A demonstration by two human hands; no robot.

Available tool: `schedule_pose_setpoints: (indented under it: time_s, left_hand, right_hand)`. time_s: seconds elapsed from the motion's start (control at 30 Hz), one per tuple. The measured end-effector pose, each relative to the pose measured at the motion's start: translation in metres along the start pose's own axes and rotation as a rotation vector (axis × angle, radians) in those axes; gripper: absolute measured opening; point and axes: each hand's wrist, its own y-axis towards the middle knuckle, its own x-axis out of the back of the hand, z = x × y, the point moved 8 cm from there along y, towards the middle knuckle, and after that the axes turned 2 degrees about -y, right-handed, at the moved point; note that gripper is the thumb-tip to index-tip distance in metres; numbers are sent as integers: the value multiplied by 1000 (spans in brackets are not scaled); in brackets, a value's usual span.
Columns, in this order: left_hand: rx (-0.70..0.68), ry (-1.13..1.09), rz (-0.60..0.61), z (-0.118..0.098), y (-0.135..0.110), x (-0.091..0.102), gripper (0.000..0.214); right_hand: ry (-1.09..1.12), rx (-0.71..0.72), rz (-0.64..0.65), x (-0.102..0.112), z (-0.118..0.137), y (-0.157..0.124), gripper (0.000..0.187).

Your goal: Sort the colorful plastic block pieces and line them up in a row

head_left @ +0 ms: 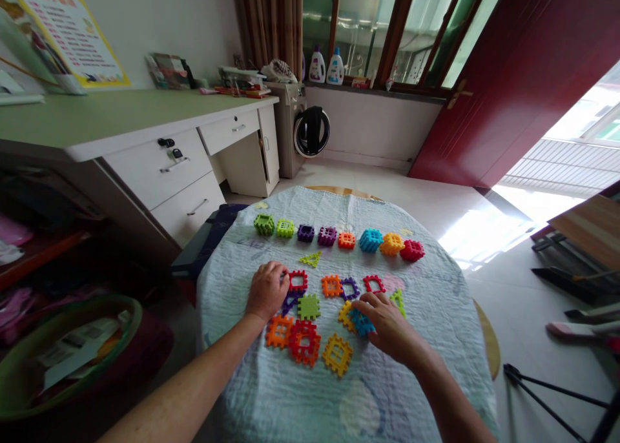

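A round table under a pale blue cloth (271, 391) carries toy interlocking plastic tiles. A far row of built cubes runs from a green cube (264, 223) to a red cube (412, 250). Flat square tiles lie nearer. My left hand (267, 290) is curled with its fingertips on a red frame tile (298, 279), a purple tile (289, 301) just under it. My right hand (387, 323) pinches a blue tile (362, 322) that overlaps a yellow tile (345, 314). An orange tile (279, 330), a red tile (305, 343) and a yellow tile (338, 354) lie closest to me.
A white desk with drawers (165, 165) stands to the left, with a green basket (62, 359) on the floor beside me. A washing machine (298, 130) is behind the table. A red door (508, 88) stands at right, tripod legs (547, 391) lower right.
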Motion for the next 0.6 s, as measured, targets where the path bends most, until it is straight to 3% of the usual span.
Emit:
schedule_pose_setpoints:
  time_s: [0.13,0.3,0.43,0.6]
  left_hand:
    - [-11,0,2,-1,0,1,12]
    - [-10,-11,20,0,1,-1,14]
    - [-3,-33,41,2,1,-3,15]
    - [6,-42,40,3,0,-3,14]
  right_hand:
    - [-9,33,-78,17,-9,9,64]
    - [-116,-83,-248,69,-60,47,56]
    - [-203,-215,-206,98,-101,90,56]
    - [-274,-279,-147,111,-123,126,63]
